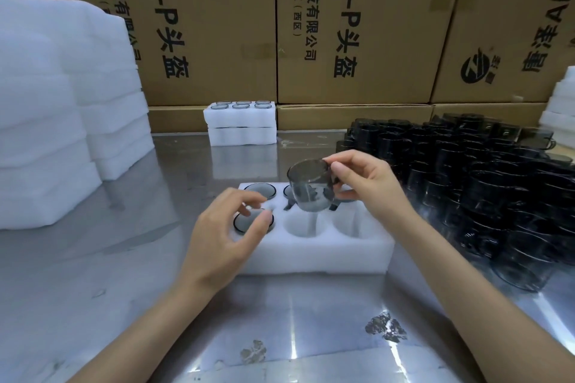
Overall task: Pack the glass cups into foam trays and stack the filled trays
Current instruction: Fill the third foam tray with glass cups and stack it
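**Packing bench, one tray part-filled**

Nearest: steel table (93, 258), reflective, scuffed patches along front edge. Two bare forearms reaching in from below.

Left hand (230, 233): fingers loosely curled, nothing gripped, hovering over front-left pocket of foam tray (311, 255); fingertips just above seated cup (253, 220); contact cannot be told.

Right hand (364, 183): thumb and fingers pinching smoky glass cup (311, 188), held tilted above tray's middle, mouth turned toward camera.

Foam tray: white, six pockets in two rows. Front-left and back-left (259, 190) pockets filled; back-middle cup partly hidden behind held cup; front-middle (303, 224) and front-right pockets open. Back-right hidden by hand.

Loose cups (485, 183): dark glass, massed on table at right, some stacked.

Filled trays (240, 123): two stacked at table's rear, cup rims showing on top.

Empty foam stack (62, 115): tall, at left. More foam (560, 109) at far right edge.

Cardboard cartons (357, 25): printed, walling rear.
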{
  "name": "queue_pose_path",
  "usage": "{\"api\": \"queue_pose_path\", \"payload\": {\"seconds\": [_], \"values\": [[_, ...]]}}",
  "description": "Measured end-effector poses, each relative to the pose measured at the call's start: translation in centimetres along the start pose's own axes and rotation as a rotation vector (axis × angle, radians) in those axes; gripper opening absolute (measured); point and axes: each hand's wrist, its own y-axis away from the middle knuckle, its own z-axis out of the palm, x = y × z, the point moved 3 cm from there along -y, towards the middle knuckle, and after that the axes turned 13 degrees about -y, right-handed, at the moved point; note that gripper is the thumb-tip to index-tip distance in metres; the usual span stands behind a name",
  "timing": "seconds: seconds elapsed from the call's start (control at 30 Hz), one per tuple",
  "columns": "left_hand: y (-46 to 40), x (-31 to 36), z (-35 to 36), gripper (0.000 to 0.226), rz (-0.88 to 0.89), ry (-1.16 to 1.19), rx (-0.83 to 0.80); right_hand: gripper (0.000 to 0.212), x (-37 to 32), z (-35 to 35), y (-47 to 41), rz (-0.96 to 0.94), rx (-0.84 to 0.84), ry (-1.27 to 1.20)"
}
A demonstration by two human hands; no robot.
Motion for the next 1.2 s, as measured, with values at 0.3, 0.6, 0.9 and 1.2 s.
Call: {"api": "queue_pose_path", "payload": {"seconds": [0.3, 0.6, 0.9, 1.2], "values": [[-2.2, 0.2, 1.3, 0.067, -0.049, 0.066, -0.337, 0.017, -0.3, 0.5, 0.5, 0.080, -0.170, 0.078], [-2.8, 1.9, 1.6, 0.054, 0.080, -0.169, -0.331, 0.017, -0.3, 1.2, 0.7, 0.129, -0.214, 0.111], [-2.0, 1.4, 2.2, 0.046, 0.010, -0.253, -0.302, 0.024, -0.4, 1.7, 1.2, -0.009, -0.196, 0.326], [-2.1, 0.8, 2.4, 0.057, 0.013, -0.321, -0.355, 0.042, -1.8, 1.9, 3.4, -0.316, -0.080, 0.693]]}}
